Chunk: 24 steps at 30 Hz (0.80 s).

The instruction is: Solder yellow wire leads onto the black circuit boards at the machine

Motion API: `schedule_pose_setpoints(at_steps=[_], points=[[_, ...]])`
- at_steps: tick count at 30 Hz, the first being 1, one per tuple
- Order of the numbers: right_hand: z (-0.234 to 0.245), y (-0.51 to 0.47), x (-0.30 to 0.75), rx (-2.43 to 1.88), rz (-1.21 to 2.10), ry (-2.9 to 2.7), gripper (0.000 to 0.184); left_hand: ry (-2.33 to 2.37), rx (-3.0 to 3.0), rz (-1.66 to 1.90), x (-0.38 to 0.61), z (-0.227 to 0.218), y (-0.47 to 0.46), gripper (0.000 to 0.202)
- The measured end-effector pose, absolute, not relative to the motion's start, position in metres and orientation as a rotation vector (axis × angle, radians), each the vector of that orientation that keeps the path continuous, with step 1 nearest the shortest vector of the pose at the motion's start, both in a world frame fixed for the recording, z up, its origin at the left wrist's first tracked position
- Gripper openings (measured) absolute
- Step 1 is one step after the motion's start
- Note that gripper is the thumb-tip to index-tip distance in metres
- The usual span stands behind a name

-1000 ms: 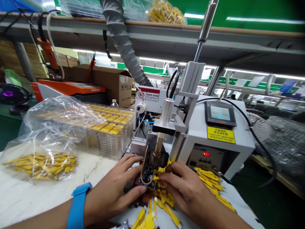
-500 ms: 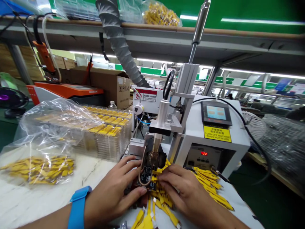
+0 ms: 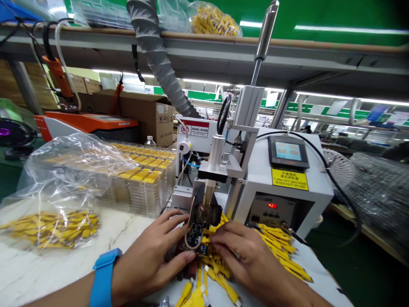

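My left hand (image 3: 150, 256), a blue band (image 3: 105, 273) on its wrist, curls round the left side of a dark circuit board (image 3: 194, 238) under the machine's soldering head (image 3: 208, 200). Its thumb lies along the board's lower edge; the other fingertips are partly hidden beyond it. On the board's right, my right hand (image 3: 246, 251) pinches a short yellow cable (image 3: 207, 239) whose end meets the board. A bent tube (image 3: 191, 247) loops over the board. More yellow cables (image 3: 220, 283), some with metal plugs, lie below and between my hands.
Another heap of yellow cables (image 3: 281, 251) lies right of my right hand. At left stand a clear bag (image 3: 57, 226) of yellow pieces and stacked clear trays (image 3: 147, 192). The machine's white control box (image 3: 300, 187) rises behind; a grey hose (image 3: 159, 55) hangs from above.
The red readout on the control box has changed from .00 to what looks like 4.0. Both hands keep their places; the camera view has shifted slightly.
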State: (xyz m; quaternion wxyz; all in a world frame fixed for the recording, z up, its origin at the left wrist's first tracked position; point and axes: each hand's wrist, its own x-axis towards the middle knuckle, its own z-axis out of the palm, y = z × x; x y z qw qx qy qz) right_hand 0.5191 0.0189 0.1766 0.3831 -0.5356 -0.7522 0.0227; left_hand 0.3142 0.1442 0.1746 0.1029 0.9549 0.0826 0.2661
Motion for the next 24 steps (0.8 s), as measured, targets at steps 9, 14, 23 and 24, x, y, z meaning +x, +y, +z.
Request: schedule_pose_setpoints(at_steps=[9, 14, 23, 24], points=[[0.1743, 0.0193, 0.5179, -1.345, 0.044, -1.904, 0.028, 0.239, 2.833, 0.751, 0.3115, 0.1725, 0.1464, 0.035], [0.1765, 0.0205, 0.5154, -1.351, 0.136, -1.816, 0.024, 0.213, 2.884, 0.721, 0.3120, 0.1721, 0.1464, 0.037], [0.1826, 0.0173, 0.5151, -1.263, 0.268, -1.763, 0.021, 0.240, 2.767, 0.809, 0.3072, 0.1721, 0.1449, 0.050], [0.1831, 0.0162, 0.5154, -1.218, 0.263, -1.800, 0.022, 0.247, 2.747, 0.822, 0.3057, 0.1725, 0.1445, 0.055]])
